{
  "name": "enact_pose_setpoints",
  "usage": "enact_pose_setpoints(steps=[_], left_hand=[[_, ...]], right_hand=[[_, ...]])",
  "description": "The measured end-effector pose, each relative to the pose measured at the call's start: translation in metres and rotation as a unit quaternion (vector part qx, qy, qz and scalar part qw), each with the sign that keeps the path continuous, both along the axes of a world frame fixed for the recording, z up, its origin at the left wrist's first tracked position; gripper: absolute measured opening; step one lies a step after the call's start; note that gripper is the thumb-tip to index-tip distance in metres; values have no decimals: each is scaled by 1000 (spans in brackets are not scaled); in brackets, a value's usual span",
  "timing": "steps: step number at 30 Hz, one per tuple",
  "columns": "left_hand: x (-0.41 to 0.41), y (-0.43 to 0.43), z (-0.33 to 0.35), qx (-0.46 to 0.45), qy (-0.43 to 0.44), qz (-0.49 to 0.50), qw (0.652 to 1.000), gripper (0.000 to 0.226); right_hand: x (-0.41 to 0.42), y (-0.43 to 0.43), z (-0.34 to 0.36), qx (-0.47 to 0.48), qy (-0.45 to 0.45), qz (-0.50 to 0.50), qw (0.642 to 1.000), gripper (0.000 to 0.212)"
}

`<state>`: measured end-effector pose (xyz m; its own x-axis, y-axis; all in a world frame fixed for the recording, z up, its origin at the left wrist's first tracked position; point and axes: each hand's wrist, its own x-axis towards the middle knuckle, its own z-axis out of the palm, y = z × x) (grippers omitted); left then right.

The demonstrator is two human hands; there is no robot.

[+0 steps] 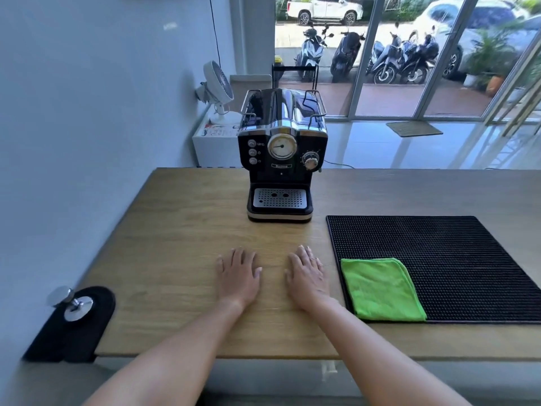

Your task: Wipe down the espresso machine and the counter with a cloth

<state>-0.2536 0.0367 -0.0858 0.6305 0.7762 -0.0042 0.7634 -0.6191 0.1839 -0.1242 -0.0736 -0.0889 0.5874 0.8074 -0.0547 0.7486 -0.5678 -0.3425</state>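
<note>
A black espresso machine (281, 153) with a round gauge and a steel drip tray stands at the back middle of the wooden counter (175, 244). A folded green cloth (380, 288) lies on the near left corner of a black rubber mat (456, 259). My left hand (238, 275) and my right hand (307, 273) lie flat on the counter, palms down, fingers straight, in front of the machine. The right hand is just left of the cloth and apart from it. Neither hand holds anything.
A steel tamper (71, 303) sits on a black pad (73, 326) at the counter's near left corner. A wall runs along the left. Behind the counter stand a white fan (218, 86) and a white cabinet (213, 145); glass doors lie beyond.
</note>
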Motion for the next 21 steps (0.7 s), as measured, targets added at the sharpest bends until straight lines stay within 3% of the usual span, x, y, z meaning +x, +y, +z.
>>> enact_pose_setpoints(steps=[4,8,17,21], left_hand=[[-22,11,-7,0,28,8,1000,65],[-30,17,-16,-4,27,1,1000,66],[-30,21,-19,-6,19,6,1000,66],[-30,20,-18,-4,9,6,1000,66]], right_hand=[[-10,4,-12,-10,-19,-20,1000,54],[-14,5,-20,-9,-47,-30,998,85],[-19,5,-15,-37,-35,-41,998,73],[-7,17,11,-72,81,-29,994,58]])
